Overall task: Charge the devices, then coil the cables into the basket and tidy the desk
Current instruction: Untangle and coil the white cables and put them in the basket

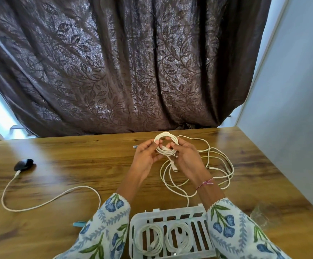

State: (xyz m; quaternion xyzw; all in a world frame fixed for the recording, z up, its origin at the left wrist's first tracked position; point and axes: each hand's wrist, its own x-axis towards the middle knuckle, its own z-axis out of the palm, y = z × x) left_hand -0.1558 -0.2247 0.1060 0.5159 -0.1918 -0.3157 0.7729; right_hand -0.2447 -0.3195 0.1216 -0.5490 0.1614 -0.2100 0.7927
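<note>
I see both hands raised above the brown wooden desk [77,165], and together they hold one white cable wound into a small round coil [166,144]. The left hand [145,158] pinches its left side, the right hand [187,161] curls fingers around its right side. The white slatted plastic basket [167,215] at the near edge contains two coiled white cables [163,238].

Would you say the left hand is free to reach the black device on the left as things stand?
Probably not yet: the left hand holds the coil together with the right hand. The desk towards the device looks unobstructed.
</note>
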